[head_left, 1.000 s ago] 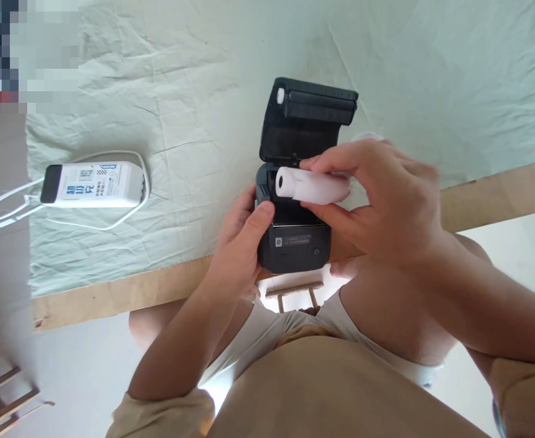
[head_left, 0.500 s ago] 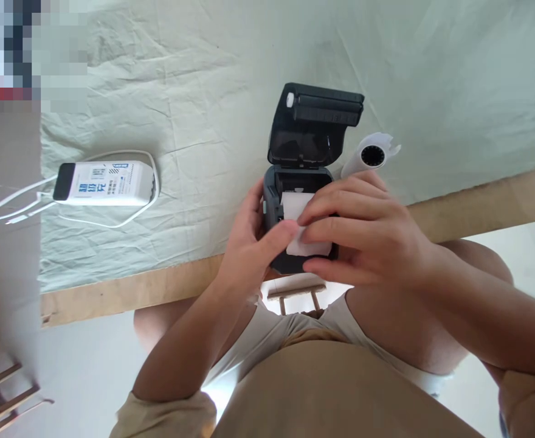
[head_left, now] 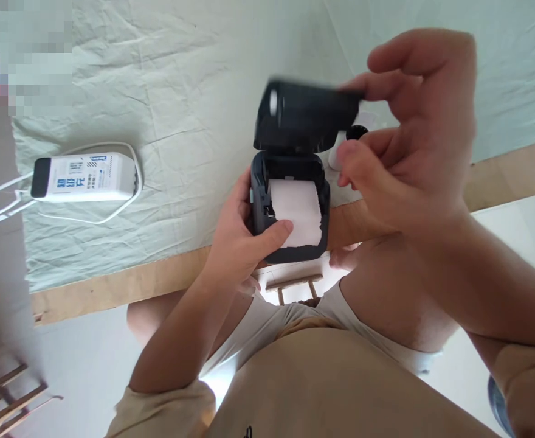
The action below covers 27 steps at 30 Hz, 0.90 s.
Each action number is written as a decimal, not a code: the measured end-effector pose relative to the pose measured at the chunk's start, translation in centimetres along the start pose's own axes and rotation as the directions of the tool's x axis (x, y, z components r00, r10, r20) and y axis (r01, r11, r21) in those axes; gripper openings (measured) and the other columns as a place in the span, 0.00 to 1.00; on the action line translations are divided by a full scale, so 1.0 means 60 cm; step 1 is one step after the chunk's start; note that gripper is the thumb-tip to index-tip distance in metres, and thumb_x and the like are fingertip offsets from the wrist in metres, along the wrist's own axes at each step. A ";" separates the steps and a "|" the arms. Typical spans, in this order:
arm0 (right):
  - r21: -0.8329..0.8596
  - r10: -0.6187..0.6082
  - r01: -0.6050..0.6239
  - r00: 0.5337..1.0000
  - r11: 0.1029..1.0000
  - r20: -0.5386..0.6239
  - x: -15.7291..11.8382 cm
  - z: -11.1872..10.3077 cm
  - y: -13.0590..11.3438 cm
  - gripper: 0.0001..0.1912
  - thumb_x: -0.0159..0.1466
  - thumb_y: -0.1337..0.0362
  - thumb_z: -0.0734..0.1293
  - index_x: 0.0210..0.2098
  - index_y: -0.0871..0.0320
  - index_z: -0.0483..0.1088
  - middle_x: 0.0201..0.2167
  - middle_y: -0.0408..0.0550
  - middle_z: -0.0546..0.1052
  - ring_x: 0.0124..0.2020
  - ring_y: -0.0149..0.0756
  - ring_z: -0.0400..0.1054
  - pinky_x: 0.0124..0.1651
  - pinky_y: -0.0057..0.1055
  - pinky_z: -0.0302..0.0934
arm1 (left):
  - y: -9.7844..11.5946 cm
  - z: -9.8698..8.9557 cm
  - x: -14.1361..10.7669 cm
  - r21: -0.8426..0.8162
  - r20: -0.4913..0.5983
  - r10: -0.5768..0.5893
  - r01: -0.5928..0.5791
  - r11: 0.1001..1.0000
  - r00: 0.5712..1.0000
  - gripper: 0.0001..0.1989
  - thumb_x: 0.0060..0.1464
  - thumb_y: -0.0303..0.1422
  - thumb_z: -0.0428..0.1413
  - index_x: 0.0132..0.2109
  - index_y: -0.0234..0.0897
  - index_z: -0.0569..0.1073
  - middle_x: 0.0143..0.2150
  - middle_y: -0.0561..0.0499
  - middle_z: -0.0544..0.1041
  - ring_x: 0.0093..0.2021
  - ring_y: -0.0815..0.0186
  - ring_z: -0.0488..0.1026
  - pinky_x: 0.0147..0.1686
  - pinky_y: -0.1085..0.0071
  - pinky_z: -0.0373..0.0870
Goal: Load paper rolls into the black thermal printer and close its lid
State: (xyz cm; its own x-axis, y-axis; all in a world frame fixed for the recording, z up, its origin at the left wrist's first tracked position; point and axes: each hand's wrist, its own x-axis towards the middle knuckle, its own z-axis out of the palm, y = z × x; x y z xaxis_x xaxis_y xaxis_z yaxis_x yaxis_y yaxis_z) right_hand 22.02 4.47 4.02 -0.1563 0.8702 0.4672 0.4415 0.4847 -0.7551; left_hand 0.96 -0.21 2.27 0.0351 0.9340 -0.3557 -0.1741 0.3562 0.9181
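A small dark grey label printer [head_left: 295,252] stands at the table's near edge, its black lid [head_left: 301,118] raised. White paper [head_left: 297,201] with a ragged right edge lies over its compartment. My left hand [head_left: 238,246] grips the printer's left side, thumb pressed on the paper. My right hand [head_left: 431,140] is raised at the right of the lid, fingers bent and apart. One fingertip reaches behind the lid's right corner and seems to touch it. Partly hidden behind that hand is a white paper roll [head_left: 335,155] with a dark core.
A white power adapter [head_left: 85,176] with a black end and white cables lies at the left on the wrinkled pale green cloth [head_left: 180,121]. A bare wooden strip [head_left: 112,283] runs along the table's near edge. Wooden rack-like bars [head_left: 10,398] stand on the floor at lower left.
My right hand has left the paper and risen to the lid's right corner. The lid is now blurred and tilted slightly differently. My left hand keeps its grip on the printer.
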 end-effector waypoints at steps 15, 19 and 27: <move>0.113 0.205 -0.260 0.911 0.959 0.357 -0.022 0.018 0.043 0.32 0.67 0.51 0.77 0.23 0.54 0.54 0.17 0.36 0.54 0.20 0.25 0.49 0.22 0.31 0.42 | 0.005 0.012 -0.002 -0.155 -0.025 -0.029 0.025 0.988 0.999 0.20 0.57 0.47 0.75 0.49 0.43 0.83 0.45 0.45 0.86 0.48 0.45 0.88 0.40 0.58 0.85; 0.147 0.178 -0.241 0.921 0.959 0.347 -0.021 0.022 0.040 0.31 0.67 0.52 0.76 0.22 0.54 0.54 0.17 0.35 0.54 0.20 0.23 0.48 0.22 0.30 0.41 | 0.000 0.010 -0.002 -0.161 -0.019 -0.015 0.012 0.987 1.000 0.19 0.60 0.47 0.73 0.53 0.45 0.83 0.47 0.46 0.87 0.53 0.46 0.87 0.43 0.60 0.86; 0.161 0.100 -0.166 0.929 0.973 0.356 -0.022 0.019 0.049 0.28 0.71 0.52 0.74 0.25 0.53 0.56 0.18 0.35 0.58 0.20 0.25 0.52 0.22 0.28 0.45 | -0.010 0.012 0.012 -0.258 -0.050 0.037 -0.048 0.965 0.998 0.12 0.70 0.47 0.64 0.51 0.46 0.83 0.55 0.53 0.89 0.68 0.50 0.81 0.57 0.62 0.85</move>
State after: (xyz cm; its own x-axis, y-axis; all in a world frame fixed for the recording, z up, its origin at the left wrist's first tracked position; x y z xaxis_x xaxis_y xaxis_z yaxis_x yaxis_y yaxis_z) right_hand 22.49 4.84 0.67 -0.4154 0.8885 0.1951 0.3135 0.3412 -0.8862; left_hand 1.82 0.24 1.58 -0.0207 0.9437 -0.3303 -0.4233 0.2910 0.8580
